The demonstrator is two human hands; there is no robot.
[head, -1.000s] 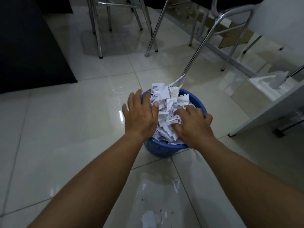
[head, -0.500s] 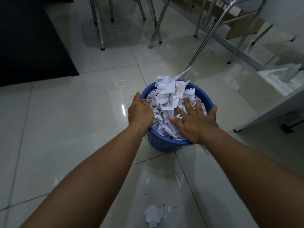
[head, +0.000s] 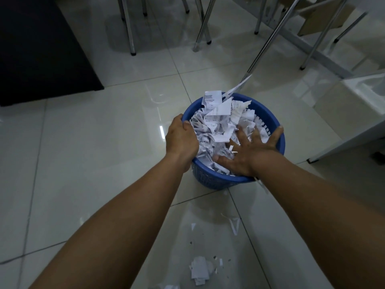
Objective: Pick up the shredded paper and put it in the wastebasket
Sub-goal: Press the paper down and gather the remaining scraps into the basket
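Note:
A round blue wastebasket (head: 270, 119) stands on the tiled floor, heaped with white shredded paper (head: 220, 122). My left hand (head: 181, 138) curls over the basket's left rim, fingers closed around the edge. My right hand (head: 248, 149) lies flat on the paper pile with fingers spread, its thumb against the right rim. More torn paper scraps (head: 200, 270) lie on the floor near me, with a few thin strips (head: 234, 225) a little closer to the basket.
Chrome chair and table legs (head: 128, 28) stand behind the basket. A dark mat (head: 41, 51) covers the floor at the far left. A white cabinet (head: 358, 113) stands to the right. Cardboard (head: 325, 19) lies under the table.
My left hand slid from the top of the paper onto the basket's left rim. My right hand opened out flat and shifted right across the pile. The view moved closer and tilted down.

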